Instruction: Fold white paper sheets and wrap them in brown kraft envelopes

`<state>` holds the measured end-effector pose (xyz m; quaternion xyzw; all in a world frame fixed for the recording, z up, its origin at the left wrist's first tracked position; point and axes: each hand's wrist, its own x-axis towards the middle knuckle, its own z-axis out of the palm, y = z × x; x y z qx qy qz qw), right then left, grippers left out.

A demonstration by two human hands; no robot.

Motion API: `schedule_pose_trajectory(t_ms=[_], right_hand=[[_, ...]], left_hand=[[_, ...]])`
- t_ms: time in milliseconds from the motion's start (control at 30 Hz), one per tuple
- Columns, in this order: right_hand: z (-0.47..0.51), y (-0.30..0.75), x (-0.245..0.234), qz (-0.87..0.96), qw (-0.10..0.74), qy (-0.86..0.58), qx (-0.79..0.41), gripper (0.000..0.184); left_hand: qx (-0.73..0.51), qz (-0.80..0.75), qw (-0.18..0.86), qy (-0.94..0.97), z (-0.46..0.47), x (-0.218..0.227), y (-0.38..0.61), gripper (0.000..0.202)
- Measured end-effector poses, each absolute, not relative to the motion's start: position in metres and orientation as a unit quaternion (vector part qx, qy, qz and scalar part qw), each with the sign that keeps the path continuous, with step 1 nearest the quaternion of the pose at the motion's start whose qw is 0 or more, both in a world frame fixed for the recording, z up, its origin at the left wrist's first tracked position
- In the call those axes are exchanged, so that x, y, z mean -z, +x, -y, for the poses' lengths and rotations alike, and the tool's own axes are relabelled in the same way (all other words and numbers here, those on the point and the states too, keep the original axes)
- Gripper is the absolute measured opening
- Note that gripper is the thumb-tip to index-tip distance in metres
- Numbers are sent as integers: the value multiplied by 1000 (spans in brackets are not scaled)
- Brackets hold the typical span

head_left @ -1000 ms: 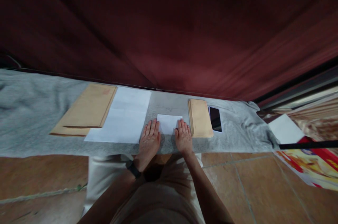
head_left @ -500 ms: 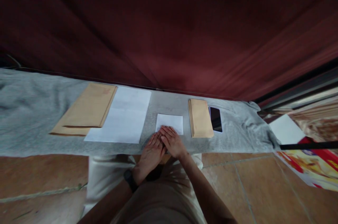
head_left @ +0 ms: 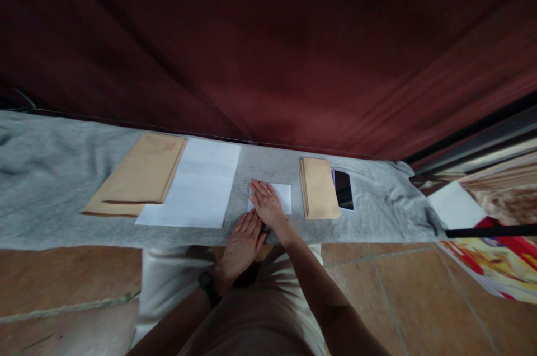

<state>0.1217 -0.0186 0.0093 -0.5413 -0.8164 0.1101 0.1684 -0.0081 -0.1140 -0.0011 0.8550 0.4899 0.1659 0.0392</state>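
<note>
A small folded sheet of white paper (head_left: 283, 196) lies on the grey cloth in front of me. My right hand (head_left: 267, 205) rests flat across its left part, fingers stretched out and covering that side. Just below, my left hand (head_left: 244, 241) lies palm down with its fingers extended, the fingertips at the paper's lower left corner. Neither hand grips anything. To the left are larger white sheets (head_left: 195, 185) with a crease across them. On the right lies a stack of small brown envelopes (head_left: 321, 188).
Large brown envelopes (head_left: 145, 168) overlap the white sheets at the left. A phone (head_left: 343, 190) lies beside the small envelopes. The grey cloth (head_left: 377, 199) covers a narrow table against a dark red surface (head_left: 268, 65). A colourful printed box (head_left: 499, 266) is at the lower right.
My right hand has slid up and left over the folded paper, from its lower edge to its upper left corner. My left hand has stayed nearly in place.
</note>
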Motion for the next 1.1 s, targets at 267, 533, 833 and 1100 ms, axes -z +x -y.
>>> schedule_pose_trajectory(t_ms=[267,533,833,1100], right_hand=[[55,141,-11,820,173,-532,-119,48],[92,168,-2,787,165,-590,-70,52],[117,188,3,766,176,-618,14,60],[129,197,4,762,175,-623,14,56]], left_hand=[[-147,-496,30,856,116,-2,-7,49],[-161,-499,20,851,117,-2,-7,48],[-170,-516,21,839,120,-2,-9,58],[-176,-523,20,834,119,-5,-11,56]])
